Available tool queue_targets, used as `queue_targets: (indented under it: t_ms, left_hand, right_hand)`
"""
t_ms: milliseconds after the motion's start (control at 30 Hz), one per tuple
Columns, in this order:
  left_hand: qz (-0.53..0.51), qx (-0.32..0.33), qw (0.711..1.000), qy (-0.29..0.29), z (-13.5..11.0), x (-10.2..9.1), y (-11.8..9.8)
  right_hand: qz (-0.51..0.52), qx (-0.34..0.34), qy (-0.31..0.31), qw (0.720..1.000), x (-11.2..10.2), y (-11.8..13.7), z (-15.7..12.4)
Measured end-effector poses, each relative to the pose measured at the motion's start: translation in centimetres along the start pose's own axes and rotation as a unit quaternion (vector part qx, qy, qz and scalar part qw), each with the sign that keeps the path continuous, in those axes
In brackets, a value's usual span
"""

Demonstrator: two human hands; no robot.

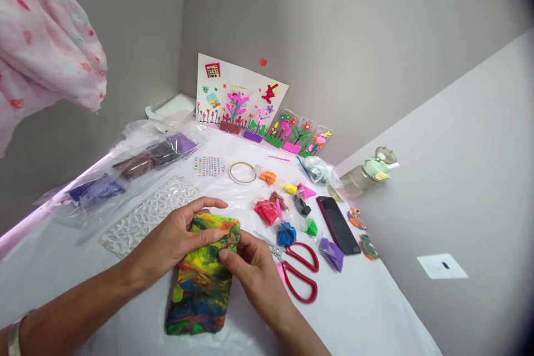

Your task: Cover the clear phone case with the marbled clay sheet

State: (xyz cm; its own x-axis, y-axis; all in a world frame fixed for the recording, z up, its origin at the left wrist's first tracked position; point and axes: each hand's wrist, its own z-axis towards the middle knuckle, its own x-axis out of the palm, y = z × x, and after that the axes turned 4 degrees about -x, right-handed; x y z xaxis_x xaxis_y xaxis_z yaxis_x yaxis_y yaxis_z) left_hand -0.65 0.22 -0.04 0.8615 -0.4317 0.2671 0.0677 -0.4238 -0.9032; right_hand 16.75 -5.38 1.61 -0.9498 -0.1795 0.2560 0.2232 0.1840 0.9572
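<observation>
A flat slab of marbled, many-coloured clay [202,283] lies on the white table in front of me. My left hand [175,239] rests over its upper left corner, fingers curved round the top edge and pressing on it. My right hand [252,270] pinches the slab's upper right edge between thumb and fingers. Both hands are closed on the slab.
Red-handled scissors [298,270] lie just right of my right hand. Small clay lumps in plastic [287,211], a dark phone [337,225], a textured clear sheet [150,214], bagged clay blocks [137,169], a ring [242,172], and clay artworks [242,103] against the wall fill the table.
</observation>
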Motion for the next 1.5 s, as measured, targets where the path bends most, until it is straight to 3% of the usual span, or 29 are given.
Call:
queue_targets:
  t_ms: [300,733,1033,1167,1233,1367,1500]
  left_hand:
    - [0.066,0.002,0.998,0.004,0.1,-0.3,-0.3]
    - [0.058,-0.015,0.997,0.057,0.2,-0.2,0.2]
    - [0.04,-0.036,0.994,0.09,0.2,-0.2,0.4]
    - [-0.036,-0.025,0.992,0.122,0.5,-0.3,1.0]
    - [-0.052,-0.019,0.993,0.109,0.6,-0.3,1.1]
    - [-0.034,-0.009,0.998,0.05,0.5,-0.4,1.0]
    - [-0.042,-0.012,0.997,0.065,0.6,-0.4,0.8]
  right_hand:
    - [-0.009,-0.003,0.003,1.0,-0.4,0.0,0.0]
    - [-0.022,-0.016,-0.072,0.997,-1.3,-0.1,0.2]
    - [-0.021,-0.009,-0.051,0.998,-1.5,0.1,0.2]
    - [0.007,-0.019,-0.111,0.994,-2.2,-0.4,0.4]
    - [0.028,-0.026,-0.126,0.991,-2.3,-0.5,0.4]
    - [0.018,-0.011,-0.055,0.998,-1.8,-0.2,0.3]
    - [0.011,-0.014,-0.066,0.998,-1.6,-0.2,0.3]
